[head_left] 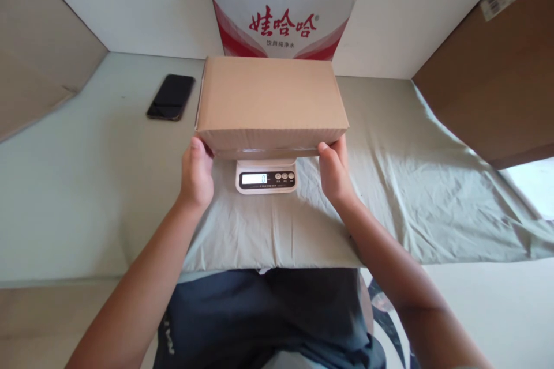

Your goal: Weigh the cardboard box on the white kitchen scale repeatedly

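Observation:
Between my two hands is a brown cardboard box [274,98], held level over a small white digital scale [266,190]. My left hand [197,176] grips the box's near left corner, thumb on the front face and fingers out of sight beneath. At the near right corner my right hand [335,170] grips in the same way. The scale's display reads 0. Its weighing platform is hidden under the box, so I cannot tell whether the two touch.
A black phone [171,96] lies left of the box on the green cloth [142,196]. Behind stands a white carton [281,17] with red lettering. Large brown cardboard pieces rise at the left [43,40] and right [497,81]. The cloth's front edge is close to my lap.

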`<state>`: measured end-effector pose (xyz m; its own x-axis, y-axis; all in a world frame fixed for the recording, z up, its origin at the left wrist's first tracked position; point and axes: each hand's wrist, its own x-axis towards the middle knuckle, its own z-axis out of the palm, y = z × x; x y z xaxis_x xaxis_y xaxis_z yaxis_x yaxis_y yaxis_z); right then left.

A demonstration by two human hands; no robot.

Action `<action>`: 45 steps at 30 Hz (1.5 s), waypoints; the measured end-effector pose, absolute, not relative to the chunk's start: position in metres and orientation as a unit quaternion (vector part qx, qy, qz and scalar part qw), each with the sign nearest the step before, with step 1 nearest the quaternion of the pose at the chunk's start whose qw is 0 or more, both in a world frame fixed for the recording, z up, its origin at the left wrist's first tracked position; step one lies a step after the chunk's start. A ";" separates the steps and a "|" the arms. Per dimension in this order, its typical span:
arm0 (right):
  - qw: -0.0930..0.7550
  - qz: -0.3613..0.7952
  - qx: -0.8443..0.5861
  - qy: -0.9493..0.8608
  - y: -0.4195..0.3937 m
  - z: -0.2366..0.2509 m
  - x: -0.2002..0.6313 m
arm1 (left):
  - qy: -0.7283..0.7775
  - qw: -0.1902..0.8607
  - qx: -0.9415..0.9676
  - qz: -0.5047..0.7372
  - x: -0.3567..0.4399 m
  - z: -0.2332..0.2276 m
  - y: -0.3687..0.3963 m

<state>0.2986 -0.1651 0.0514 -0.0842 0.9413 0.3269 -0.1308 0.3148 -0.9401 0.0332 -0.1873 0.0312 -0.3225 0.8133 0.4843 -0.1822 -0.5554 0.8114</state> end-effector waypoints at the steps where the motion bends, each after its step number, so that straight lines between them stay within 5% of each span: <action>1: 0.576 0.466 -0.355 -0.570 -0.166 0.052 0.299 | 0.331 0.334 0.478 0.742 0.033 0.031 -0.187; 45: 0.570 0.474 -0.357 -0.569 -0.167 0.049 0.301 | 0.373 0.361 0.460 0.720 0.029 0.028 -0.186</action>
